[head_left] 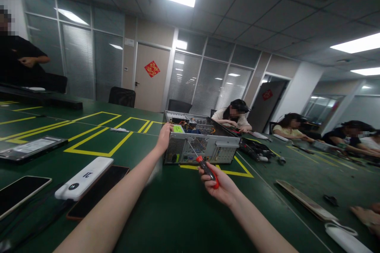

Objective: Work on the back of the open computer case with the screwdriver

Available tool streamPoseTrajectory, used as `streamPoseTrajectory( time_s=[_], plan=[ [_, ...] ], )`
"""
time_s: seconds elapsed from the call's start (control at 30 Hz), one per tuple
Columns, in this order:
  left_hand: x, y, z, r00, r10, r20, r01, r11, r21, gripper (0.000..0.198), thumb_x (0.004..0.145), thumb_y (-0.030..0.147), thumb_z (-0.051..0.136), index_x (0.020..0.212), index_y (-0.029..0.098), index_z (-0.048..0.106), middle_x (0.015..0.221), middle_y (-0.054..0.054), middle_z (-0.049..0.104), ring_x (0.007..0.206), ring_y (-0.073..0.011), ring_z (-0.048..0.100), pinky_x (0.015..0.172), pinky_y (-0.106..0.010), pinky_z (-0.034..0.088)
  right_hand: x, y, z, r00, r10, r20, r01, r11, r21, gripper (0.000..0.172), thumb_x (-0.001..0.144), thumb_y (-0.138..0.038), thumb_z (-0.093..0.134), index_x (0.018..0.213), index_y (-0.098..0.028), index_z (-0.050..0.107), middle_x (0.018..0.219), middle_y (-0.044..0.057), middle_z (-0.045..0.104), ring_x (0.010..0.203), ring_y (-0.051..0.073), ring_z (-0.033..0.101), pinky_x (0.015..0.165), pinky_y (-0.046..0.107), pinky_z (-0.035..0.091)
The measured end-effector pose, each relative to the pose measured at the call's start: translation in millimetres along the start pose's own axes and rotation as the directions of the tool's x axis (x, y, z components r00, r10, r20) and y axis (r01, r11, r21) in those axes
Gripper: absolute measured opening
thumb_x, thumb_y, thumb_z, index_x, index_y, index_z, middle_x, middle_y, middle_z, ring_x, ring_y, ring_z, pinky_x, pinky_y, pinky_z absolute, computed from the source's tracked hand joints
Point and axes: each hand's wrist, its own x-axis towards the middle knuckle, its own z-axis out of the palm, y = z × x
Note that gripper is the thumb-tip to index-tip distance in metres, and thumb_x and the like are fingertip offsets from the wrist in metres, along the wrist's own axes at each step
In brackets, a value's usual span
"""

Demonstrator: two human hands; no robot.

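Observation:
An open desktop computer case (202, 142) lies on its side on the green table (178, 213), its grey rear panel facing me. My left hand (164, 136) grips the case's upper left corner. My right hand (218, 184) is closed round the red and black handle of a screwdriver (208, 168). The screwdriver's thin shaft points up and left, its tip against the rear panel near the fan grille.
A white power bank (84, 178) and dark phones (20, 193) lie at the left, with a laptop (29, 147) beyond. Yellow tape lines mark the table. Tools and a metal side panel (305, 201) lie right. Several people sit at the far right; one stands far left.

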Motion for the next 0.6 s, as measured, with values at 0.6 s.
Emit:
streamPoseTrajectory(
  time_s=[0.6],
  plan=[
    [0.4,2.4,0.9,0.998,0.046,-0.031,-0.045,0.999,0.019,0.037,0.095,0.028,0.026,0.068,0.022,0.051,0.1,-0.005,0.067,0.113,-0.0193,0.058,0.113,-0.038,0.037,0.6,3.2,1.6,1.0,-0.003,-0.024,0.004,0.999,0.038,0.022,0.102,-0.031,0.039,0.105,-0.012,0.051,0.078,0.007,0.067,0.042,0.003,0.047,0.031,0.007,0.032]
  ],
)
